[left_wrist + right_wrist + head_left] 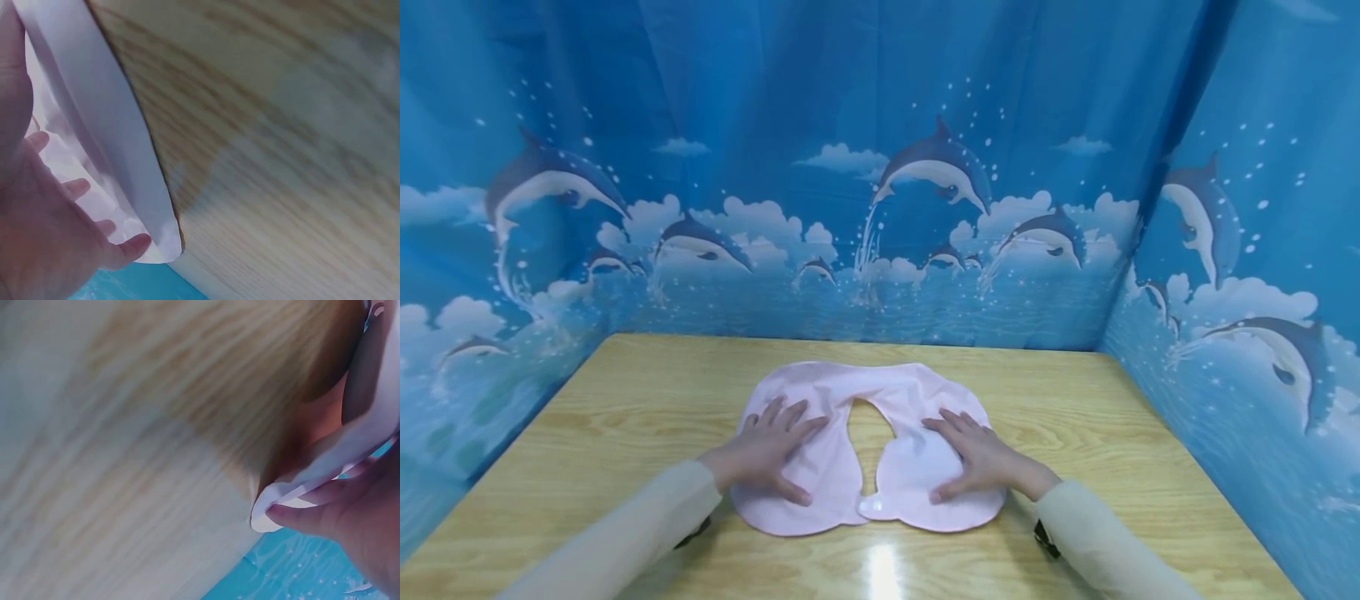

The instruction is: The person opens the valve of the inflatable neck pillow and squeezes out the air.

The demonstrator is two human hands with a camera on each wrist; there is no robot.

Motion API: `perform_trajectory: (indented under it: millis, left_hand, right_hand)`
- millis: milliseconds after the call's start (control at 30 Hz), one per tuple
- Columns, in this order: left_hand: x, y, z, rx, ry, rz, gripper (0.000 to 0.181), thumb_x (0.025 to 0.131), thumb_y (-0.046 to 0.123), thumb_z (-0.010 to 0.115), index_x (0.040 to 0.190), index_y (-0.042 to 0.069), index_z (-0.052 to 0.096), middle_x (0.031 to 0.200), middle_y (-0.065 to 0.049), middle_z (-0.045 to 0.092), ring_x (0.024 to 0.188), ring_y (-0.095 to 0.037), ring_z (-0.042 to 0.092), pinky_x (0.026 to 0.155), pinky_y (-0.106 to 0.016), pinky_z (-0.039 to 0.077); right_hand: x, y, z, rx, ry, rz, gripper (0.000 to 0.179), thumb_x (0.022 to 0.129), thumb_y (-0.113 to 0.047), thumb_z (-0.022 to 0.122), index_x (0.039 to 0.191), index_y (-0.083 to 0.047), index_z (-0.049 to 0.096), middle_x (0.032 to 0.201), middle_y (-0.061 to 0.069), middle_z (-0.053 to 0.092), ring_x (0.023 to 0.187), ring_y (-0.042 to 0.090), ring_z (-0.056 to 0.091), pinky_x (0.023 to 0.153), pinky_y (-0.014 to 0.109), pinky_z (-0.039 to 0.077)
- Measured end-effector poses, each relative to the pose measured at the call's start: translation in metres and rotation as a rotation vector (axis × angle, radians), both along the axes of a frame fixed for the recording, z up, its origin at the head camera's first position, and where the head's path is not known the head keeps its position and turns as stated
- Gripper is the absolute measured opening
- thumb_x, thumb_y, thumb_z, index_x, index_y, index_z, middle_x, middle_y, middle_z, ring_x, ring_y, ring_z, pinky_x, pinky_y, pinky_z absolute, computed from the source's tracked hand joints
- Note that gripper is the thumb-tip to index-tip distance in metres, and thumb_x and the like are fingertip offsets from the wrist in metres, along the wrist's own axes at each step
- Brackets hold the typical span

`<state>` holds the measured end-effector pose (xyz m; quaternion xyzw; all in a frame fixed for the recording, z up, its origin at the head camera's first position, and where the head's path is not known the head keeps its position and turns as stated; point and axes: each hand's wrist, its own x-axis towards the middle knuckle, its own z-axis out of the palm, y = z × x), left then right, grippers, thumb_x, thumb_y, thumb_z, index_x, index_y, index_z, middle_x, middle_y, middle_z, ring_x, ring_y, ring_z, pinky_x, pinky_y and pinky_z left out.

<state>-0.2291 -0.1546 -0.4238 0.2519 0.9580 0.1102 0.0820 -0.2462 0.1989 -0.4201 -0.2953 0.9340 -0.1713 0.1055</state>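
A pale pink baby bib [820, 508] with a scalloped outline lies spread on the wooden table, its neck opening showing bare wood. At the near side its two ends meet at a whitish fastener [871, 505]. My left hand [767, 454] rests on the bib's left half, fingers spread. On the right half rests my right hand [981, 458], its fingers spread too. The left wrist view shows the bib's edge [119, 119] beside the left hand [50, 219]. In the right wrist view, the right hand [350, 512] touches the bib's raised edge [325, 462].
The wooden table [647, 400] extends around the bib on all sides. Behind it and along both sides hangs a blue curtain [820, 83] printed with dolphins and clouds. A light reflection shines on the wood near the front.
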Motion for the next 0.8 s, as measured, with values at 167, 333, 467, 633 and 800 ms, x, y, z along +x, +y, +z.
perform_trajectory:
  millis: [167,333,467,633,800]
  left_hand:
    - [0.005,-0.006,0.002,-0.015,-0.056,0.025,0.111,0.054,0.071,0.069,0.144,0.022,0.025,0.151,-0.02,0.012,0.132,-0.055,0.005,0.097,-0.073,0.01]
    - [0.01,-0.007,0.008,-0.019,-0.101,0.025,0.11,0.055,0.067,0.071,0.144,0.021,0.026,0.151,-0.02,0.01,0.132,-0.055,0.004,0.099,-0.071,0.008]
    - [0.01,-0.006,0.011,-0.036,-0.122,0.037,0.109,0.055,0.067,0.071,0.144,0.022,0.025,0.152,-0.019,0.009,0.133,-0.053,0.002,0.101,-0.07,0.007]
    - [0.009,-0.005,0.011,-0.062,-0.137,0.052,0.11,0.055,0.07,0.069,0.144,0.025,0.023,0.153,-0.017,0.007,0.135,-0.051,0.001,0.101,-0.069,0.007]
    - [0.009,-0.006,0.01,-0.063,-0.131,0.046,0.11,0.055,0.071,0.068,0.144,0.026,0.023,0.153,-0.016,0.007,0.135,-0.051,0.001,0.101,-0.069,0.007]
  right_hand:
    - [-0.001,-0.001,0.002,-0.016,0.048,0.032,0.098,0.062,-0.064,0.07,0.14,-0.019,0.034,0.148,0.019,0.024,0.132,0.047,0.023,0.099,0.067,0.022]
    - [-0.014,-0.004,0.009,-0.067,0.197,-0.029,0.087,0.07,-0.062,0.065,0.137,-0.012,0.039,0.143,0.019,0.035,0.127,0.043,0.035,0.095,0.064,0.03]
    - [-0.029,-0.004,0.014,-0.068,0.197,-0.127,0.087,0.072,-0.062,0.063,0.139,-0.012,0.036,0.144,0.02,0.032,0.128,0.045,0.032,0.096,0.066,0.026]
    - [-0.048,-0.001,0.01,-0.036,0.118,-0.182,0.082,0.078,-0.061,0.057,0.139,-0.01,0.036,0.142,0.019,0.035,0.126,0.045,0.034,0.096,0.066,0.027]
    - [-0.059,-0.001,0.002,-0.033,0.04,-0.196,0.078,0.082,-0.058,0.054,0.138,-0.007,0.037,0.141,0.018,0.037,0.127,0.044,0.034,0.097,0.066,0.026]
